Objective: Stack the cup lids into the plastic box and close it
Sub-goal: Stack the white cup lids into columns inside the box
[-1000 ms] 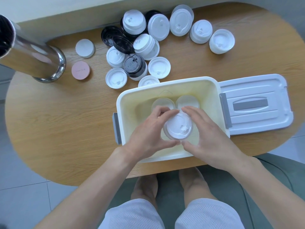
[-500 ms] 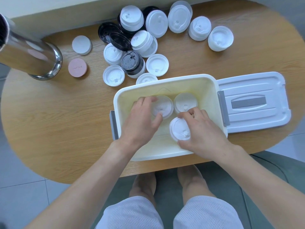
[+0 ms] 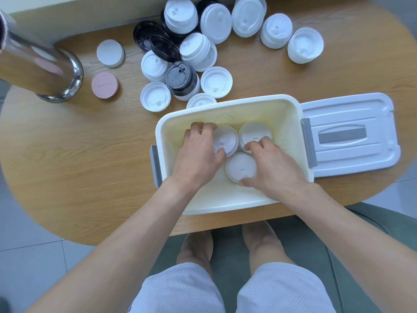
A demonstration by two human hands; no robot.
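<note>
Both hands are down inside the plastic box (image 3: pixel 228 102), each with a curled grip on a lid. Fingers and thumb of the left hand (image 3: pixel 198 154) close round the rim of the far-left lid (image 3: pixel 226 137), while the right hand (image 3: pixel 273 168) pinches the near lid (image 3: pixel 241 167) between thumb and fingers, its fingertips also touching the far-right lid (image 3: pixel 251 133). Holding by the rims looks deliberate: it lets each lid be nudged sideways along the floor of the box without tipping.

All three lids lie flat, tops up, and touch one another in a triangle toward the far side of the box. That packing seems meant to start separate piles side by side, leaving the near part of the floor free for more.

Just beyond the far wall, the loose lids (image 3: pixel 203 53) wait on the tabletop (image 3: pixel 67 166) in a scattered heap, white ones mixed with a few black, some already nested. So the job appears barely begun.

To the right, touching the box, the box cover (image 3: pixel 347 134) lies flat, handle up, within reach for closing. Grey latches (image 3: pixel 308 143) show at both ends of the box. Well off to the left stand a steel flask (image 3: pixel 40 68) and two small discs (image 3: pixel 105 84), one pink and one white, apart from the pile.
</note>
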